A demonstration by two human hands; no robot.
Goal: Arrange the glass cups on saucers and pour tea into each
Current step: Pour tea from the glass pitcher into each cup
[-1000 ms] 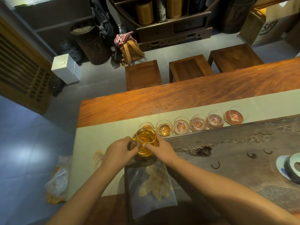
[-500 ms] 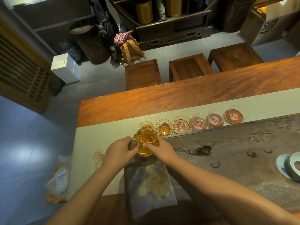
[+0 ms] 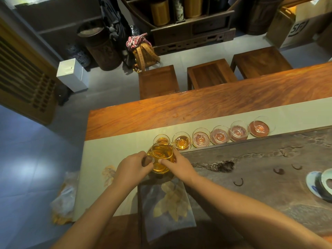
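Several glass cups stand in a row on round saucers along the pale table runner point(image 3: 111, 153). The leftmost cup point(image 3: 161, 140) and the second cup point(image 3: 181, 142) hold amber tea. The third cup point(image 3: 200, 139) and the cups to its right, out to the far right cup point(image 3: 260, 127), look empty. A glass pitcher point(image 3: 161, 156) of amber tea is held just in front of the leftmost cups, its spout near the second cup. My left hand point(image 3: 133, 169) grips its handle. My right hand point(image 3: 177, 166) steadies its right side.
A dark stone tea tray point(image 3: 260, 166) fills the near right of the wooden table point(image 3: 197, 106). A blue and white lidded bowl point(image 3: 321, 184) sits at its right edge. A leaf-printed cloth point(image 3: 167, 203) lies under my arms. Wooden stools point(image 3: 158, 81) stand beyond the table.
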